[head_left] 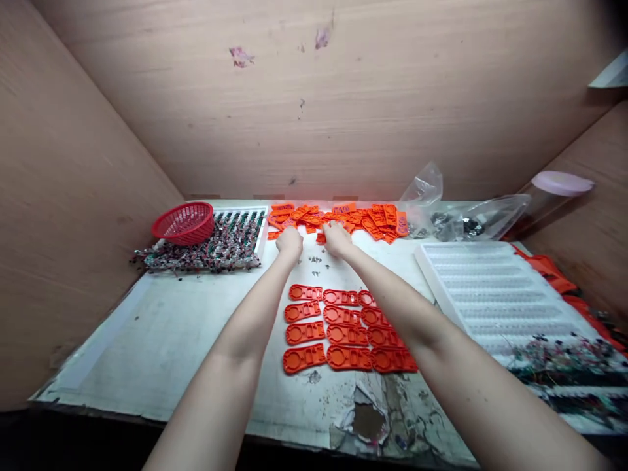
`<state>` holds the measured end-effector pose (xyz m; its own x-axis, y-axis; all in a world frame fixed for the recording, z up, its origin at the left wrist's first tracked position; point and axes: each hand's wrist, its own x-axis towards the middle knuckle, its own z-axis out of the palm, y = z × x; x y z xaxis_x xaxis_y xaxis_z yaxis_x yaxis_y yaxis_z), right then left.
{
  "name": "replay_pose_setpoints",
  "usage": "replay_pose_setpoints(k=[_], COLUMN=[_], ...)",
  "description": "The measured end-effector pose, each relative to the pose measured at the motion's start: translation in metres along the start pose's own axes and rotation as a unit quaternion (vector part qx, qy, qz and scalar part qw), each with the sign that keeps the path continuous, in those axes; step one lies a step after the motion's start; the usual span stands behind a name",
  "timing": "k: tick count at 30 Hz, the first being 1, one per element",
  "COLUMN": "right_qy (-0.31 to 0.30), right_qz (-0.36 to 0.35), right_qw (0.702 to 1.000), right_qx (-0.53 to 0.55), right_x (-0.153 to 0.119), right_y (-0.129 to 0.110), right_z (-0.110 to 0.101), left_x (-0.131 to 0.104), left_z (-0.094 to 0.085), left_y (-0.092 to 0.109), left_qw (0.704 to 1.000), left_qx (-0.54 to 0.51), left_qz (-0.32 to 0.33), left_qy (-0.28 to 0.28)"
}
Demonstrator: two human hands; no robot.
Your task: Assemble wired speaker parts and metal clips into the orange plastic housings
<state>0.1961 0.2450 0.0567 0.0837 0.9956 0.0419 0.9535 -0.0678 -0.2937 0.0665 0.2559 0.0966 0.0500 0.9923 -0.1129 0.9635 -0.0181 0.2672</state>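
Left hand [290, 241]: curled up small by the orange pile [380, 219]; I cannot tell if it holds a bit.
Right hand [336, 239]: fingers bent at the pile's front, holding too hidden to tell.
Flat red pieces [305, 333]: in rows, nearer the body (some hide under the right arm [432, 333]).
Pile work: looks like picking; calls for a small, careful pinch.

Pale wooden panels [314, 118] on three sides; worn white tabletop [196, 327], torn near front edge; floor perhaps dark below
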Motion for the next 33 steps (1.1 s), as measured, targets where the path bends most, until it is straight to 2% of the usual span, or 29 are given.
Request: replay_pose_setpoints(k=[2, 3, 4, 5, 6, 8, 10, 12, 15, 18, 20, 22, 24, 27, 30, 33], right_qy=[0.020, 0.034, 0.050, 0.075, 0.069, 0.016, 0.015, 0.068, 0.149, 0.197, 0.196, 0.150, 0.098, 0.105, 0.131, 0.143], right_qz=[-0.005, -0.005, -0.014, -0.034, -0.045, -0.026, 0.011, 0.010, 0.012, -0.025, -0.063, -0.086, -0.038, 0.020, 0.065, 0.053], right_qw=[1.000, 0.999, 0.997, 0.987, 0.973, 0.942, 0.935, 0.949, 0.969, 0.970, 0.969, 0.975, 0.986, 0.987, 0.982, 0.981], right_qx=[0.018, 0.032, 0.055, 0.135, 0.217, 0.334, 0.354, 0.309, 0.197, 0.141, 0.139, 0.138, 0.131, 0.123, 0.117, 0.117], right_x=[-0.029, -0.053, -0.083, -0.118, -0.156, -0.232, -0.293, -0.328, -0.341, -0.315, -0.274, -0.213, -0.143, -0.049, 0.005, 0.026], right_y=[0.007, 0.011, 0.016, 0.019, 0.022, 0.023, 0.017, 0.010, 0.005, 0.012, 0.024, 0.038, 0.049, 0.056, 0.053, 0.053], right_z=[-0.019, -0.027, -0.034, -0.037, -0.036, -0.022, 0.005, 0.034, 0.061, 0.055, 0.037, 0.017, 0.004, 0.004, 0.014, 0.026], left_x=[-0.032, -0.054, -0.079, -0.106, -0.134, -0.185, -0.223, -0.247, -0.262, -0.251, -0.223, -0.177, -0.118, -0.029, 0.030, 0.057], left_z=[-0.014, -0.019, -0.021, -0.021, -0.017, 0.001, 0.027, 0.054, 0.081, 0.080, 0.069, 0.058, 0.052, 0.056, 0.063, 0.070], left_y=[-0.017, -0.030, -0.047, -0.066, -0.085, -0.120, -0.142, -0.153, -0.158, -0.153, -0.138, -0.108, -0.068, -0.009, 0.028, 0.040], left_qw=[0.999, 0.998, 0.996, 0.983, 0.964, 0.920, 0.898, 0.900, 0.921, 0.917, 0.900, 0.898, 0.932, 0.951, 0.959, 0.959], left_qx=[-0.011, -0.021, -0.041, -0.098, -0.154, -0.210, -0.221, -0.206, -0.159, -0.149, -0.147, -0.131, -0.096, -0.089, -0.090, -0.108], left_qz=[0.018, 0.037, 0.073, 0.154, 0.215, 0.281, 0.312, 0.334, 0.351, 0.362, 0.391, 0.402, 0.343, 0.289, 0.261, 0.258], left_qy=[0.032, 0.042, 0.043, 0.022, -0.039, -0.173, -0.217, -0.191, -0.053, 0.085, 0.123, 0.120, 0.067, 0.069, 0.062, 0.046])
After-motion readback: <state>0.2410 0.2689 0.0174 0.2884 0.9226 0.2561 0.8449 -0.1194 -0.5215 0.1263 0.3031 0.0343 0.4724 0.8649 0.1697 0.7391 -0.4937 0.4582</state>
